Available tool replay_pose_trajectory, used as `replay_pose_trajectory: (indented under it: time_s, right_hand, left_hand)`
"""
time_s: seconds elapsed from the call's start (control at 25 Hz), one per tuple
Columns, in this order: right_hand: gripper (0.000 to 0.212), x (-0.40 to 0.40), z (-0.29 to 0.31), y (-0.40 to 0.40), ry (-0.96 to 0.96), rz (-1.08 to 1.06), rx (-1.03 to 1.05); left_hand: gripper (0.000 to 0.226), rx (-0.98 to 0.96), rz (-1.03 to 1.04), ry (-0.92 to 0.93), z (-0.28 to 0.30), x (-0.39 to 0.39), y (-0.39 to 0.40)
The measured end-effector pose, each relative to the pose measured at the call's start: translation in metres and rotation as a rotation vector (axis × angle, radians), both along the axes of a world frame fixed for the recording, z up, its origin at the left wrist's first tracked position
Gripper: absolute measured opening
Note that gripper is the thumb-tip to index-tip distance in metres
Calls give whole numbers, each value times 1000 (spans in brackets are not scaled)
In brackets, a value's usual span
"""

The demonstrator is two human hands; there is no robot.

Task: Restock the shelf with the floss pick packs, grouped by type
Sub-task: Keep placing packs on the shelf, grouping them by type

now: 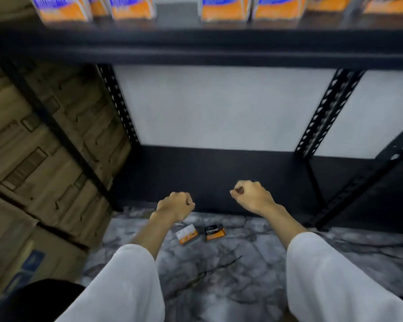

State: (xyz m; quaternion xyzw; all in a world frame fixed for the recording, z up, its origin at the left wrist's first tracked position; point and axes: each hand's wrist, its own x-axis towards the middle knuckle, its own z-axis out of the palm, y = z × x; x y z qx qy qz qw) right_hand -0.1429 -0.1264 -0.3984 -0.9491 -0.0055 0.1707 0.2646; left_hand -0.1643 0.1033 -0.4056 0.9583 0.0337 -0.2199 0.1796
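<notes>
Curling inward, the fingers of the left hand (pixel 175 204) and the right hand (pixel 251 194) are seen closed into loose fists, and nothing is held in either. Two small packs lie on the marbled floor (pixel 242 263) just beyond the left wrist: a white-and-orange pack (pixel 187 234) and a black-and-orange pack (pixel 215 231), side by side. Their print is blurred. On the black shelf (pixel 196 46) above, about seven blue-and-orange packs (pixel 226 8) are counted, cut off at the top. Cardboard boxes (pixel 33 147) are stacked on the left.
</notes>
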Motion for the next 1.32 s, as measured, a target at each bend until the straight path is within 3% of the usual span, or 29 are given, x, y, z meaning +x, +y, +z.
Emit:
replay_pose_trajectory:
  time_s: [0.28,0.52,0.68,0.88,1.08,1.2,1.32]
  right_hand:
    - [35,13,-177,43,283,31,-42]
    - [64,15,-259,61,293,62,-144]
    - [73,15,-283,71,323,53,-177]
    - [70,10,-296,79,261,-3,-155]
    - [69,0,-298,78,239,-45,-170]
    - [69,-3,-299,75,231,-44,-156]
    - [70,-3,-300,74,229,-41,-166]
  left_hand:
    - [18,-60,77,270,-160,2,36]
    - [52,-76,137,218,-244,11,33]
    - [69,-6,61,138,-279,13,26]
    - [73,51,-9,-8,-298,3,35]
    - [83,109,-52,-1,-296,4,48]
    - [81,111,-91,-7,-298,3,46]
    - [63,-8,-176,-6,-295,8,49]
